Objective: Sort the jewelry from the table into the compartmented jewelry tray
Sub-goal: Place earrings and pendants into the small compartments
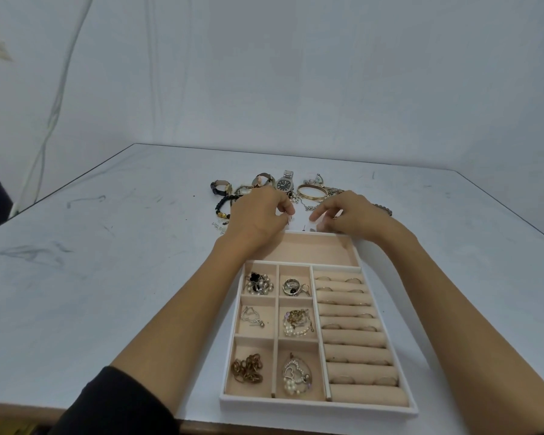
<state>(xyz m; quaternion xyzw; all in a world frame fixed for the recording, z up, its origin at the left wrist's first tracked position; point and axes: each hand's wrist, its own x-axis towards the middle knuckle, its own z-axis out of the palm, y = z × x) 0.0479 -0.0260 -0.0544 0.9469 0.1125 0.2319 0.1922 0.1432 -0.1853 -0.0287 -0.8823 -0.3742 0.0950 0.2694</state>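
Observation:
The beige compartmented jewelry tray (352, 249) lies near the table's front edge. Its small left compartments hold earrings, chains and pearl pieces; rings sit in the roll slots (352, 321) on the right. The long far compartment is bare. Just beyond the tray's far rim, my left hand (258, 215) pinches a small thin piece at its fingertips. My right hand (349, 215) hovers beside it with fingers curled over small pieces on the table; what it holds is not visible. Loose jewelry lies behind both hands: a silver watch (285, 183), a gold bangle (311, 192), a black bead bracelet (223, 205).
More watches (220, 186) and chains (333, 191) lie in a cluster at mid-table. Small earrings (220, 226) lie left of my left hand. A white cable (54, 105) hangs along the wall at left. The white table carries scuff marks.

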